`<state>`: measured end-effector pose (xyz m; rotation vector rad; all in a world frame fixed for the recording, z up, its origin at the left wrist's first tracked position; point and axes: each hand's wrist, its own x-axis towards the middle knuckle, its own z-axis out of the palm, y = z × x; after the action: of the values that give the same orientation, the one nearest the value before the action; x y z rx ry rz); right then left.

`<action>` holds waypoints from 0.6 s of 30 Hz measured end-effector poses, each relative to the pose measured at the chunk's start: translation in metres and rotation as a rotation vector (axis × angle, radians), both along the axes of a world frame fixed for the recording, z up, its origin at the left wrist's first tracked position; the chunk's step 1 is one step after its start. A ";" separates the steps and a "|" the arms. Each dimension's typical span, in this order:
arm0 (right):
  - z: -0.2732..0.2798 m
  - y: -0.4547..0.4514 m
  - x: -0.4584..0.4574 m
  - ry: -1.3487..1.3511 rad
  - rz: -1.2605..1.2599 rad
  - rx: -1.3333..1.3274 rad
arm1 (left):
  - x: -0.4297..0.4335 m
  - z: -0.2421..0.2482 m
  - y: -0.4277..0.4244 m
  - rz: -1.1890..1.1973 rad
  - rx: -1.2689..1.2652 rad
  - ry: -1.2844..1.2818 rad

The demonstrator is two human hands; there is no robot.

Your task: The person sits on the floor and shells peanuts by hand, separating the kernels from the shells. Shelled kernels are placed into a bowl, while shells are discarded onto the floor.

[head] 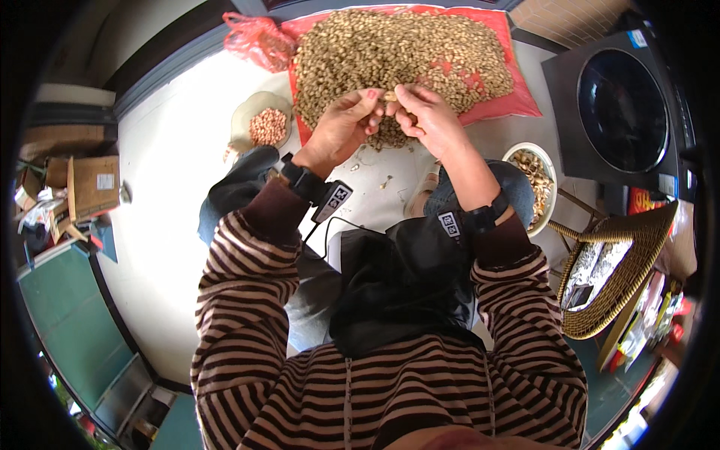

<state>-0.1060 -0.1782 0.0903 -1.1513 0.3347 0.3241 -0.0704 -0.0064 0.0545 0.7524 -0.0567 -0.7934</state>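
Observation:
Between the fingertips of both my hands is a peanut in its shell [390, 97]. My left hand [344, 125] pinches it from one side with thumb and forefinger, and my right hand [428, 117] grips it from the other. Past my hands, a large heap of unshelled peanuts [360, 53] lies spread on a red plastic sack [523, 101]. Shelled peanut kernels [268, 126] sit in a pale dish [241, 121] to the left. On the right, a white bucket [551, 163] holds broken peanut shells [537, 188].
A crumpled red plastic bag [259, 42] lies at the sack's left corner. A dark front-loading washing machine [568, 124] stands at the right, with a wicker chair [607, 287] nearer me. Cardboard boxes [93, 188] are piled at the left. Bits of shell lie on the pale floor [360, 185].

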 end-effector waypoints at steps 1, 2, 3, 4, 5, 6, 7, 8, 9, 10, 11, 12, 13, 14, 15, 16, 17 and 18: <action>-0.004 0.001 0.001 -0.012 0.002 -0.012 | 0.002 0.000 0.000 -0.010 0.020 0.032; -0.007 0.001 0.003 -0.010 -0.007 0.001 | 0.002 0.000 0.001 -0.003 -0.005 -0.004; -0.010 0.003 0.005 -0.005 -0.014 0.015 | 0.003 -0.001 0.002 0.012 -0.008 -0.022; -0.011 0.005 0.007 -0.001 -0.006 0.015 | 0.003 -0.002 0.002 0.022 -0.010 -0.030; -0.013 0.007 0.007 0.005 -0.003 0.015 | 0.003 -0.003 0.002 0.028 -0.011 -0.037; -0.013 0.009 0.008 0.004 0.004 0.021 | 0.003 -0.004 0.002 0.035 0.006 -0.033; -0.014 0.011 0.008 0.005 -0.009 -0.002 | 0.002 -0.004 0.003 0.034 -0.013 -0.048; -0.014 0.012 0.008 -0.001 -0.015 -0.017 | 0.002 -0.005 0.003 0.036 -0.014 -0.052; -0.013 0.013 0.008 -0.016 -0.013 -0.024 | 0.001 -0.005 0.003 0.044 0.012 -0.038; -0.012 0.014 0.008 -0.015 -0.030 -0.046 | 0.002 -0.005 0.002 0.040 -0.008 -0.066; -0.011 0.015 0.008 -0.024 -0.037 -0.059 | 0.001 -0.005 0.002 0.055 -0.029 -0.046; -0.010 0.015 0.008 -0.032 -0.044 -0.072 | 0.001 -0.005 0.002 0.070 -0.049 -0.026; -0.009 0.017 0.008 -0.039 -0.077 -0.131 | 0.001 -0.006 0.002 0.081 -0.098 -0.020; -0.008 0.019 0.008 -0.047 -0.108 -0.190 | 0.002 -0.006 0.003 0.087 -0.090 0.021; -0.007 0.020 0.008 -0.062 -0.131 -0.238 | 0.003 -0.007 0.004 0.088 -0.109 0.048; -0.005 0.021 0.007 -0.119 -0.124 -0.267 | 0.003 -0.007 0.005 0.111 -0.067 0.118; -0.004 0.021 0.007 -0.138 -0.107 -0.287 | 0.003 -0.008 0.005 0.100 -0.120 0.088; -0.002 0.021 0.006 -0.178 -0.074 -0.292 | 0.003 -0.009 0.004 0.109 -0.110 0.102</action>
<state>-0.0998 -0.1573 0.0883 -1.4398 0.2724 0.1070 -0.0674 -0.0020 0.0456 0.6051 0.0316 -0.7180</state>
